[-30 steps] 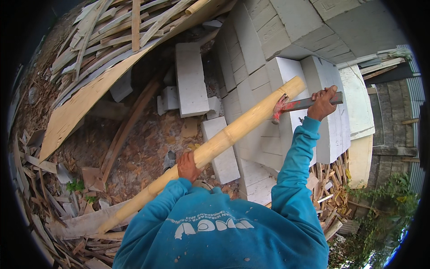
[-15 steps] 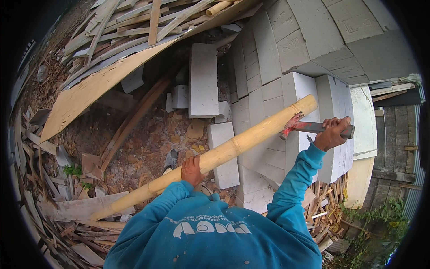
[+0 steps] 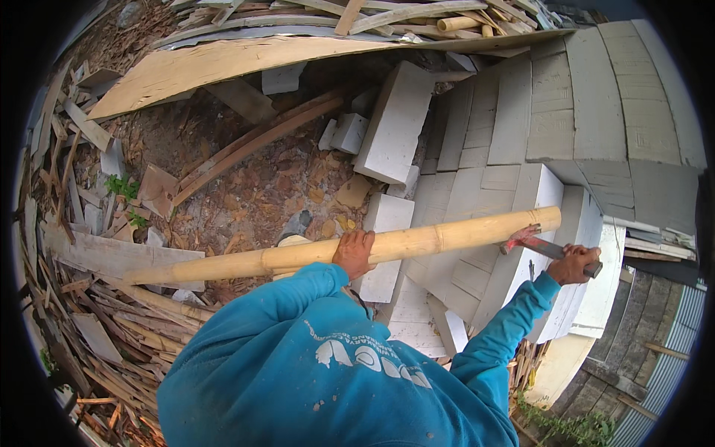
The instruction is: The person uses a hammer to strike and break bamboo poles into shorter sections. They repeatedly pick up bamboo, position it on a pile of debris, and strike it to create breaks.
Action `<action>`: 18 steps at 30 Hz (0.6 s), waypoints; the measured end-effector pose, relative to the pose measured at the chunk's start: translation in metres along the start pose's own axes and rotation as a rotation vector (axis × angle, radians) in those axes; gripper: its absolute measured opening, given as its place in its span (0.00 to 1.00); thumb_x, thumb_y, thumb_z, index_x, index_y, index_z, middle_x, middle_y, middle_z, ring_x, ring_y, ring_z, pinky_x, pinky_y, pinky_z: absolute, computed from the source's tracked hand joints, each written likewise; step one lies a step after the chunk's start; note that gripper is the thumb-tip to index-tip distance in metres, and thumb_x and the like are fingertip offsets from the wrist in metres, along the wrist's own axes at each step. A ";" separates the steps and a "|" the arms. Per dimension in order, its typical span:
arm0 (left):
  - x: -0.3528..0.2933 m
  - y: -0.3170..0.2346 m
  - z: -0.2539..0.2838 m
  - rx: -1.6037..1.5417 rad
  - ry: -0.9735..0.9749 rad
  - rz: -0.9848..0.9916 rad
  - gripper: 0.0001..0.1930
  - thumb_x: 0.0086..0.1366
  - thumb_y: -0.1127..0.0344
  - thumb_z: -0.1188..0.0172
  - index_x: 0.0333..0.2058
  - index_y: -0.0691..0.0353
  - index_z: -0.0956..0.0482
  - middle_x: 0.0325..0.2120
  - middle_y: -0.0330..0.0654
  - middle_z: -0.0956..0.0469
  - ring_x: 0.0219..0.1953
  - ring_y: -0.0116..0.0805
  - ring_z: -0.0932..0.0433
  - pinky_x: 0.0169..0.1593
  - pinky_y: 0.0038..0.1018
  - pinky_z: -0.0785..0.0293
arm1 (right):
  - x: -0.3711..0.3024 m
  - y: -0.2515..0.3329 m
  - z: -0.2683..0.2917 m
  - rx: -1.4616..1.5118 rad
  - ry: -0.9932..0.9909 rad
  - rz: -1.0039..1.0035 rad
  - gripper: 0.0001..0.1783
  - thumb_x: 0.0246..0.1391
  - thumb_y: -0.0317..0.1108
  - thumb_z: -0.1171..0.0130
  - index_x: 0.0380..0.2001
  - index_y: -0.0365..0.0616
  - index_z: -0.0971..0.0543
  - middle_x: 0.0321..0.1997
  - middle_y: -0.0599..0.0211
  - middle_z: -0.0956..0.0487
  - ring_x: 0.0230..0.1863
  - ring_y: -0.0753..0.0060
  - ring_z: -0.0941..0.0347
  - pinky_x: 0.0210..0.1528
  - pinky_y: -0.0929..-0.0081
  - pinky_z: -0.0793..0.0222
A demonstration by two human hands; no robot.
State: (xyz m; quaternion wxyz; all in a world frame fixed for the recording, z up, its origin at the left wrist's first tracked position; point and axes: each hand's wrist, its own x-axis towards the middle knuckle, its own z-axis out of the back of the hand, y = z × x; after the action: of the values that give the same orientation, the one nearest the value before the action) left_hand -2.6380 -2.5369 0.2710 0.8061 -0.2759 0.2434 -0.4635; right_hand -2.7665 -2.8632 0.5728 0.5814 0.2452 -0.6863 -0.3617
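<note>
Bamboo pole [image 3: 387, 246]: gripped mid-length by the left hand [image 3: 354, 253], now swung nearly level across the white block stack [image 3: 521, 194], having been steeply slanted a second ago. Hammer [image 3: 547, 247]: clenched in the right hand [image 3: 573, 264], head now touching the pole's far end, likely for striking.

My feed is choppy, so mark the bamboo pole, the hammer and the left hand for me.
bamboo pole [image 3: 447, 237]: head view, on the bare shaft right of the grip.
hammer [image 3: 521, 238]: head view, on its reddish head by the pole's end.
left hand [image 3: 354, 253]: head view, on the back of the hand.
</note>
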 end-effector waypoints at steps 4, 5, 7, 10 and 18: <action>-0.007 0.000 -0.002 0.029 -0.036 -0.022 0.44 0.43 0.54 0.28 0.56 0.65 0.40 0.46 0.51 0.33 0.52 0.50 0.33 0.55 0.45 0.38 | 0.004 0.003 0.004 0.012 -0.236 -0.163 0.19 0.54 0.38 0.44 0.15 0.43 0.36 0.13 0.69 0.38 0.12 0.75 0.43 0.16 0.76 0.41; -0.006 0.000 -0.001 0.029 -0.042 -0.021 0.44 0.43 0.54 0.28 0.56 0.65 0.40 0.46 0.51 0.33 0.52 0.50 0.33 0.56 0.45 0.38 | 0.011 0.002 0.001 0.018 -0.205 -0.133 0.18 0.54 0.37 0.43 0.15 0.43 0.36 0.13 0.68 0.37 0.12 0.74 0.42 0.16 0.75 0.41; -0.007 0.001 -0.001 0.024 -0.056 -0.024 0.43 0.43 0.54 0.28 0.56 0.64 0.39 0.46 0.51 0.33 0.51 0.50 0.33 0.56 0.46 0.39 | 0.026 -0.001 -0.003 -0.011 -0.228 -0.143 0.18 0.52 0.37 0.42 0.16 0.42 0.35 0.14 0.66 0.37 0.13 0.73 0.41 0.16 0.75 0.42; -0.008 0.000 -0.002 0.054 -0.103 -0.001 0.41 0.41 0.55 0.28 0.54 0.64 0.36 0.47 0.50 0.31 0.50 0.49 0.30 0.54 0.43 0.35 | 0.047 -0.007 -0.005 -0.061 -0.233 -0.179 0.22 0.52 0.40 0.38 0.17 0.38 0.35 0.15 0.65 0.38 0.15 0.71 0.42 0.17 0.73 0.42; -0.005 0.002 -0.002 0.013 -0.103 -0.019 0.44 0.40 0.53 0.27 0.54 0.64 0.38 0.44 0.50 0.32 0.50 0.50 0.31 0.55 0.44 0.37 | 0.037 -0.011 -0.001 -0.034 -0.228 -0.140 0.20 0.55 0.40 0.41 0.18 0.40 0.35 0.14 0.68 0.39 0.14 0.73 0.41 0.16 0.74 0.42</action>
State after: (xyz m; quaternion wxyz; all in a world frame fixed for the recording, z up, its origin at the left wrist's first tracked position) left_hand -2.6407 -2.5319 0.2688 0.8149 -0.2966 0.1959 -0.4577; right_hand -2.7740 -2.8983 0.5876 0.4770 0.2399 -0.7228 -0.4387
